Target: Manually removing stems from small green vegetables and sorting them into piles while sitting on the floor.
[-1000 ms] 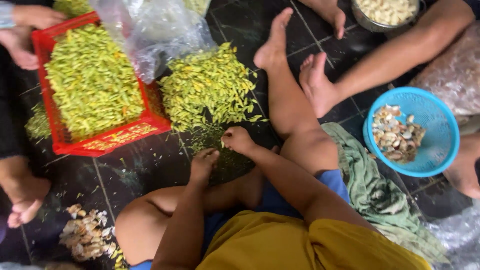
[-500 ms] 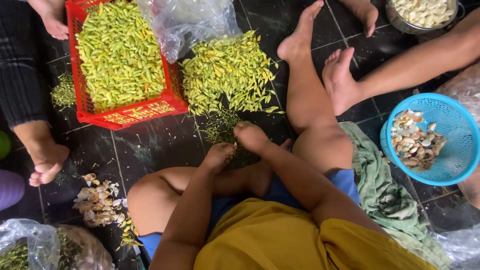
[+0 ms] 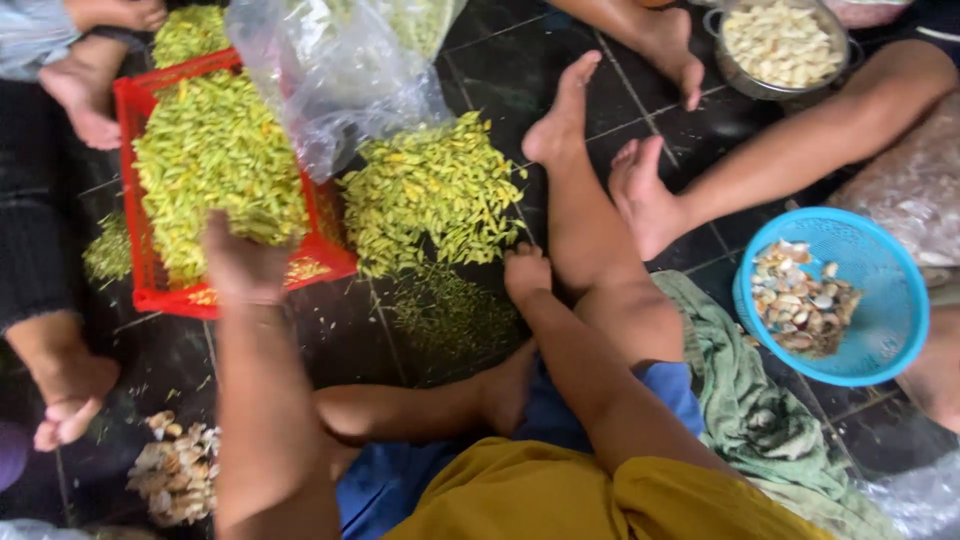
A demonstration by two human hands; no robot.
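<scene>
My left hand [image 3: 245, 265] reaches out over the near rim of a red plastic crate [image 3: 150, 295] heaped with yellow-green flower buds [image 3: 215, 170]. It rests on the buds with its fingers buried among them, so its grip is hidden. My right hand [image 3: 525, 272] sits on the dark tiled floor with its fingers curled under. It is at the near edge of a loose pile of the same buds [image 3: 430, 190], beside my outstretched leg [image 3: 590, 240]. Thin green scraps [image 3: 450, 310] lie just in front of it.
A clear plastic bag [image 3: 330, 70] of buds lies over the crate's far corner. To the right are a blue basket [image 3: 905, 330] of pale husks, a green cloth [image 3: 750, 400] and a metal bowl [image 3: 845, 55]. Other people's feet [image 3: 645, 195] [image 3: 65, 395] ring the piles. More husks [image 3: 175, 470] lie at lower left.
My left hand has left the scraps in front of me and stretched forward-left onto the buds in the red crate. My right hand has stayed at the pile's edge.
</scene>
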